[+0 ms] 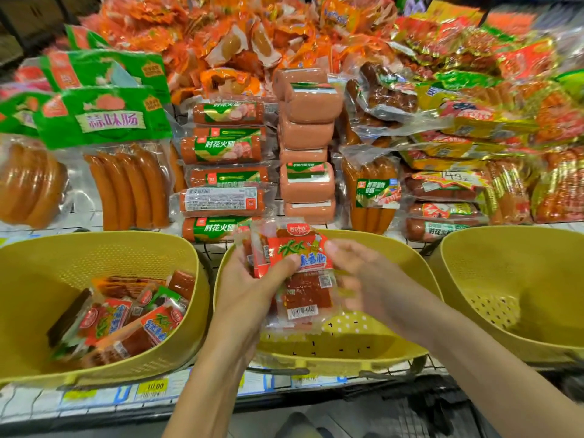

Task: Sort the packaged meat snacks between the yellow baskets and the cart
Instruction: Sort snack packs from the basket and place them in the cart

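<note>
Three yellow baskets stand in a row at the shelf's front edge. The left basket holds several red and green meat snack packets. Above the middle basket my left hand grips a small stack of red snack packets, thumb across the front of the top one. My right hand touches the right edge of that stack, its fingers blurred; whether it grips is unclear. More clear packets of dark red meat hang below the stack. The right basket shows nothing inside.
Behind the baskets lie sausage packs with green labels, red ham rolls, pink blocks and heaps of orange and yellow packets. Yellow price tags line the shelf edge. A dark wire cart sits below.
</note>
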`<action>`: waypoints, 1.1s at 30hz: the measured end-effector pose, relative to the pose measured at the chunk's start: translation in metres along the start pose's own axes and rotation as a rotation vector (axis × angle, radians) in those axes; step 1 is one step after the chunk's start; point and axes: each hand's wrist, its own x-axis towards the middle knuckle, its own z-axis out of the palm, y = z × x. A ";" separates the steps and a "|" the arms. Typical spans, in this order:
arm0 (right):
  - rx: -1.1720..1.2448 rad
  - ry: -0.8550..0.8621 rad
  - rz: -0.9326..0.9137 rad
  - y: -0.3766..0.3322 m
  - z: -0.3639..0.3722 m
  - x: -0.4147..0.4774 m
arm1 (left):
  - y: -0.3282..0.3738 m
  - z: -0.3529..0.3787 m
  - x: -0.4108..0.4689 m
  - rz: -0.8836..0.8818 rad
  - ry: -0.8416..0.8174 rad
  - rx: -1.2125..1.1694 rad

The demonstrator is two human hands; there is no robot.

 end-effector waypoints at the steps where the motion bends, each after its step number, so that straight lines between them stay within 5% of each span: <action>1: 0.050 -0.071 0.042 0.003 0.003 -0.001 | -0.001 0.004 -0.001 0.019 -0.015 0.054; 5: 0.159 -0.205 -0.010 0.023 0.009 -0.001 | -0.004 0.013 -0.002 0.034 -0.072 0.200; 12: 0.325 -0.292 -0.040 0.031 -0.007 -0.004 | 0.003 -0.002 -0.003 -0.180 -0.403 -0.141; 19: 0.304 -0.196 -0.039 0.032 -0.011 -0.002 | -0.010 0.004 0.001 -0.078 -0.239 -0.030; 27: 0.405 -0.242 0.004 0.031 -0.022 -0.006 | -0.011 -0.002 0.000 -0.175 -0.299 -0.185; 33: 0.518 -0.224 0.018 0.034 -0.025 -0.008 | -0.013 0.005 -0.001 -0.049 -0.208 -0.061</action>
